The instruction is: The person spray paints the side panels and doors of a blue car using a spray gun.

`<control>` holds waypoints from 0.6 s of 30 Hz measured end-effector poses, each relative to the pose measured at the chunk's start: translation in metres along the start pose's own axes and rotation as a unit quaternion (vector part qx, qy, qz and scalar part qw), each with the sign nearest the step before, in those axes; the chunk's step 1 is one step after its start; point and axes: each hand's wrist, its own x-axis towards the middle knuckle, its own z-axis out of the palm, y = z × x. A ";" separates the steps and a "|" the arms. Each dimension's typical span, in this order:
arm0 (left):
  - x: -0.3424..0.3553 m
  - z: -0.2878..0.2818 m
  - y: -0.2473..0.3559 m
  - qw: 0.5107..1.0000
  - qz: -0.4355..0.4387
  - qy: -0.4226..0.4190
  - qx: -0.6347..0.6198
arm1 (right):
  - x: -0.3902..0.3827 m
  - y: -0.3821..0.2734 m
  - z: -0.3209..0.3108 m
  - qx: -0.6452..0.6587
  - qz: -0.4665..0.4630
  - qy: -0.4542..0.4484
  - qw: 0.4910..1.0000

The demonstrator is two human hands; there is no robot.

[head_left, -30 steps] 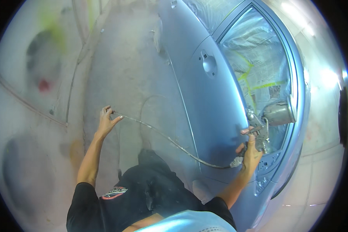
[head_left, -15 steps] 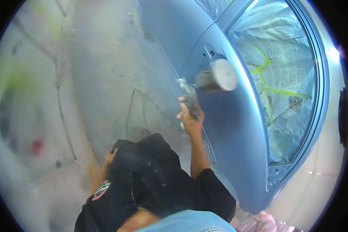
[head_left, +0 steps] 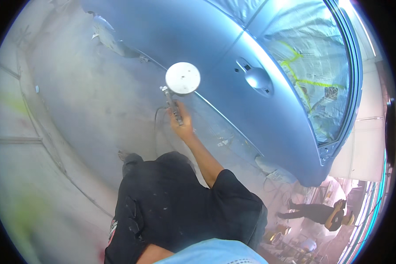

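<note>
We look down at our own body in a paint booth. Our right hand is clamped round the grip of a spray gun, arm stretched fwd, w/ the gun's round metal cup lid facing up at us. The gun sits just beside the lower edge of a blue-grey car door, which fills the upper right. Our left hand is hidden, so we can't tell its state; only dark trousers and a dark sleeve show below.

Open room lies to the left: a wide stretch of pale, overspray-dusted floor w/ faint seams. To the right the door's curved edge closes us in.

Counts: one gun, one door, one recessed door handle, one window masked w/ plastic sheet and yellow-green tape. A thin hose loops from the gun toward our legs.

At lower right, past the door's corner, a second person in dark clothes bends over, well apart from us, amid clutter too small to tell.
</note>
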 end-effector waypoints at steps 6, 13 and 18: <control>0.106 -0.174 0.181 0.993 0.104 0.015 -0.045 | 0.052 -0.053 0.112 0.031 -0.054 0.114 0.992; 0.176 -0.263 0.489 0.966 0.256 -0.027 0.040 | 0.105 -0.061 0.241 0.088 0.113 0.062 0.988; 0.244 -0.246 0.670 0.918 0.366 -0.073 0.131 | 0.177 -0.081 0.347 0.252 0.181 0.118 0.943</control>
